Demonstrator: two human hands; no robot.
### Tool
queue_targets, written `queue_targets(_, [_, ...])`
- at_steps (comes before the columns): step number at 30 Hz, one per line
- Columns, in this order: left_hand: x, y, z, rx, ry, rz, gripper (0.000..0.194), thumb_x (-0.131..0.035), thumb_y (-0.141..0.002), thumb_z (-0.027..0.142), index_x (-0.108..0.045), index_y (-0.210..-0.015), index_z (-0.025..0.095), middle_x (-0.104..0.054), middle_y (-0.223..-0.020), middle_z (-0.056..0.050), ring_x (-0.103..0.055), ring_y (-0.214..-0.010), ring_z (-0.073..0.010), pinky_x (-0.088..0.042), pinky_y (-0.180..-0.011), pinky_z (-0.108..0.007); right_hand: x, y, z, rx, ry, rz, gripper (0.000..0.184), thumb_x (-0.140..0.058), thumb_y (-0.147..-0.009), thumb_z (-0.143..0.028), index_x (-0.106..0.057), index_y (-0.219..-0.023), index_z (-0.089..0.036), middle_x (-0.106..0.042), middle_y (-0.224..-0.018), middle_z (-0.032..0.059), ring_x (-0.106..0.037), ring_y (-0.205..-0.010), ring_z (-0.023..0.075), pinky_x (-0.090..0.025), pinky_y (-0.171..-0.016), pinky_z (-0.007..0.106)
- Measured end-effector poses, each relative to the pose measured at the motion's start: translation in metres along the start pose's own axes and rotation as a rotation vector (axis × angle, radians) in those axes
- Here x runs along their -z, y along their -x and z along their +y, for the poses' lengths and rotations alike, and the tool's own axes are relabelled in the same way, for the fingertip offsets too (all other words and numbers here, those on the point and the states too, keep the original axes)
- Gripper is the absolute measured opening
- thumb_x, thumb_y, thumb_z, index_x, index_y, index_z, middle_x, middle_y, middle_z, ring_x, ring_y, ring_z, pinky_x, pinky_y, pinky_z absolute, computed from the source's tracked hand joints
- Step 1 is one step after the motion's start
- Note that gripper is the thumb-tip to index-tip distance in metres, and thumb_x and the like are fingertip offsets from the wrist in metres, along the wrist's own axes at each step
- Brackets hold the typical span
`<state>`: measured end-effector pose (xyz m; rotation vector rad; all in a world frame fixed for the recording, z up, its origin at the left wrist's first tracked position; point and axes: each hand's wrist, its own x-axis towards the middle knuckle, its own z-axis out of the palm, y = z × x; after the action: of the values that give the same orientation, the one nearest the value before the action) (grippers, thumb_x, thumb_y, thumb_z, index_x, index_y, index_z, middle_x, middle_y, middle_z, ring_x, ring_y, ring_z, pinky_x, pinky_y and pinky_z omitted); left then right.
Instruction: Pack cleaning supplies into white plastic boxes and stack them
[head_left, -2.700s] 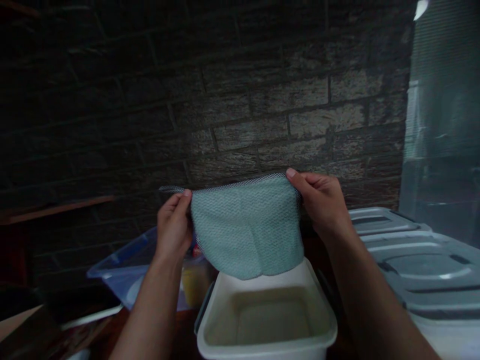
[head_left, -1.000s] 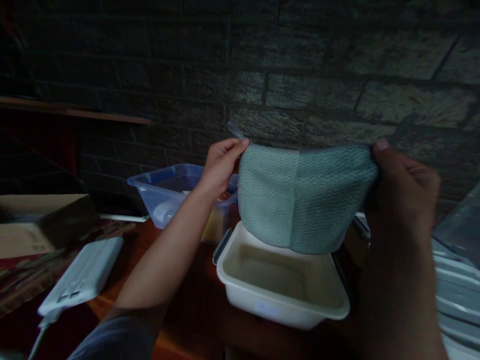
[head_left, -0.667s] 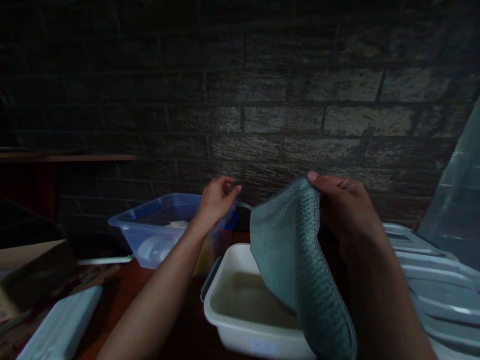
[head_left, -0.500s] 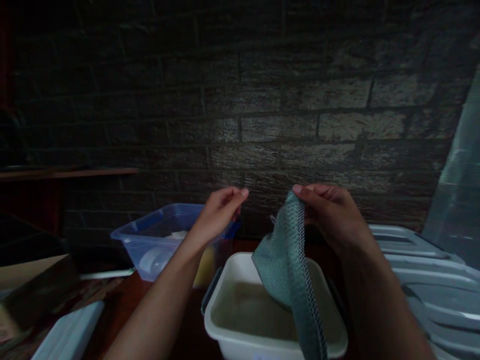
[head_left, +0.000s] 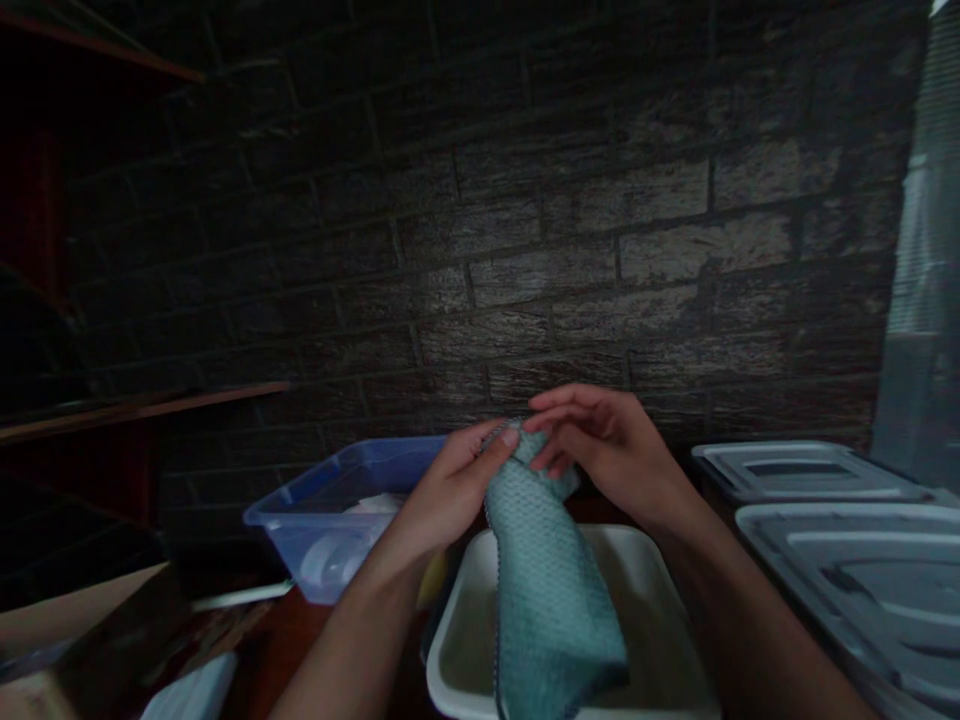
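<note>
Dark brick wall (head_left: 480, 250) fills the background, its left side largely lost in shadow. Foremost item: a green textured cloth (head_left: 551, 590), bunched at the top and hanging over the white tub (head_left: 461, 640), its lower end cut off by the bottom edge. Left hand (head_left: 469, 475) grips the cloth's upper edge, thumb pressed on it. Right hand (head_left: 600, 440) is at the bunched top, fingers loosely curled; whether it grips the cloth cannot be determined. Cloth and forearms obscure much of the tub; its near side is out of frame. Left of it, a blue translucent container (head_left: 277, 520) holds pale items, not identifiable, and is partly hidden by the left arm. To the right are two grey lids (head_left: 877, 590), the nearer cropped. Far left, a cardboard box (head_left: 142, 620) is cut off; its contents are unclear.
</note>
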<state>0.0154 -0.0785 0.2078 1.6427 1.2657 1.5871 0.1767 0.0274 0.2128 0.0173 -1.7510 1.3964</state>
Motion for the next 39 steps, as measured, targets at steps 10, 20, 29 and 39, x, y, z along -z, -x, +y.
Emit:
queue_targets(10, [0.03, 0.002, 0.013, 0.037, 0.375, 0.481, 0.028, -0.087, -0.072, 0.029, -0.077, -0.093, 0.015, -0.076, -0.084, -0.004, -0.07, -0.068, -0.0167, -0.06, -0.067, -0.026, 0.018, 0.006, 0.011, -0.063, 0.425, -0.459, 0.038, -0.083, -0.079, -0.041, -0.075, -0.109, -0.021, -0.074, -0.104, 0.0016, -0.067, -0.096, 0.0223, -0.05, -0.078, 0.03])
queue_targets(20, [0.058, -0.008, 0.024, 0.098, 0.673, 0.736, 0.013, -0.062, -0.09, 0.024, -0.071, -0.085, 0.016, -0.071, -0.067, -0.002, -0.074, -0.068, -0.02, -0.063, -0.073, -0.032, 0.035, -0.002, 0.01, -0.151, 0.249, -0.243, 0.015, -0.078, -0.08, -0.03, -0.074, -0.083, -0.016, -0.072, -0.08, 0.0009, -0.061, -0.075, 0.0156, -0.043, -0.069, 0.027])
queue_targets(29, [0.06, -0.015, 0.012, 0.024, 0.664, 0.736, 0.018, -0.06, -0.09, 0.024, -0.076, -0.092, 0.015, -0.078, -0.084, -0.006, -0.076, -0.08, -0.0229, -0.062, -0.077, -0.033, 0.023, 0.0, -0.006, -0.01, -0.137, -0.053, 0.023, -0.09, -0.072, -0.029, -0.072, -0.08, -0.017, -0.068, -0.076, -0.0014, -0.057, -0.071, 0.0117, -0.042, -0.068, 0.025])
queue_targets(39, [0.056, -0.019, -0.003, -0.155, 0.321, 0.769, 0.035, -0.089, -0.068, 0.036, -0.078, -0.094, 0.016, -0.078, -0.091, -0.003, -0.07, -0.075, -0.0167, -0.054, -0.072, -0.025, 0.023, -0.005, -0.006, 0.04, -0.471, 0.373, 0.027, -0.095, -0.066, -0.028, -0.071, -0.075, -0.019, -0.069, -0.072, -0.0028, -0.059, -0.065, 0.01, -0.046, -0.063, 0.022])
